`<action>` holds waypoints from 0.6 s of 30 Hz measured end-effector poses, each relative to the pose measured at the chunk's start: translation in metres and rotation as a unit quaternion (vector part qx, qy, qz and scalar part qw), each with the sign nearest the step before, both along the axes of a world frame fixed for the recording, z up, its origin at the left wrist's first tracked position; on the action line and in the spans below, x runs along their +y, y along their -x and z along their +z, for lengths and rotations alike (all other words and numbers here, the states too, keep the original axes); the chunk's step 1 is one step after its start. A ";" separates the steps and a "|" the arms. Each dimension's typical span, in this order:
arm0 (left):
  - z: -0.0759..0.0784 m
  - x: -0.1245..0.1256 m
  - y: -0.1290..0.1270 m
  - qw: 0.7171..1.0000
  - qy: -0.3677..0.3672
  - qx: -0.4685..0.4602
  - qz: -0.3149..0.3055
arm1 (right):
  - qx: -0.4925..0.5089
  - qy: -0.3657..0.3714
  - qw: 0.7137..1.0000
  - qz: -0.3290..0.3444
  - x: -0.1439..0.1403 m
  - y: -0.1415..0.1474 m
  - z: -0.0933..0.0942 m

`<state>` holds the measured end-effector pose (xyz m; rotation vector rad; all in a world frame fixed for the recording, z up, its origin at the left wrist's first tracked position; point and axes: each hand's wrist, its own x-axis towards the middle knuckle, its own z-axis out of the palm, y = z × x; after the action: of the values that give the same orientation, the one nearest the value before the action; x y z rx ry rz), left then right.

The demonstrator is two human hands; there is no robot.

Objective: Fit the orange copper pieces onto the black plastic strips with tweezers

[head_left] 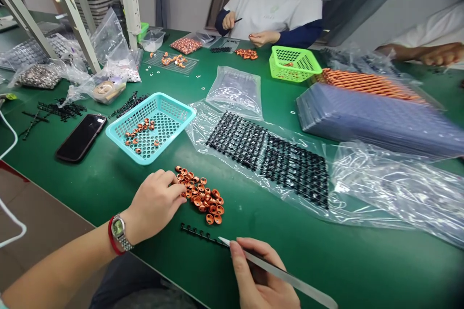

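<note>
My left hand (155, 205), fingers curled together, touches the near left side of a heap of small copper-coloured cups (203, 193). Whether a cup is between those fingertips is hidden. In my right hand (261, 275) is a pair of pale metal tweezers (286, 277), held with the tip pointing left. That tip lies at the right end of a thin black strip with small pegs (199, 232). The strip lies flat on the green table (250, 222), just in front of the heap. My right fingers hide whatever of the strip extends beneath them.
A blue basket (170, 147) with several copper cups stands beyond my left hand, beside a phone (81, 138). Black strips in rows (268, 154) lie on clear plastic. Stacked clear trays (369, 116) and a green basket (292, 77) are farther right. A co-worker (275, 14) sits opposite.
</note>
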<state>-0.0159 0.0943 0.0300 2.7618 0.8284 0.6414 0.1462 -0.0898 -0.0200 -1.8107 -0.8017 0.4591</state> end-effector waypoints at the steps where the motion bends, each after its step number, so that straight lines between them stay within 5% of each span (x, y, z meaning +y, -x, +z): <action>1: -0.002 -0.001 -0.001 1.000 0.006 0.008 -0.001 | -0.003 0.006 1.000 0.001 -0.001 -0.002 -0.002; 8: 0.002 -0.013 0.000 0.998 0.054 -0.023 -0.014 | -0.046 0.031 0.998 0.019 0.000 0.000 -0.009; 14: 0.001 -0.052 0.001 0.950 0.300 -0.079 -0.022 | -0.060 0.002 0.997 0.046 0.005 0.003 0.000; 18: -0.007 -0.055 0.001 0.936 0.343 -0.074 -0.024 | -0.056 -0.027 0.996 0.065 0.009 0.004 0.005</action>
<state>-0.0168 0.0395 0.0231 2.0684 0.7622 0.4329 0.1426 -0.0810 -0.0154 -1.7529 -1.0052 0.4194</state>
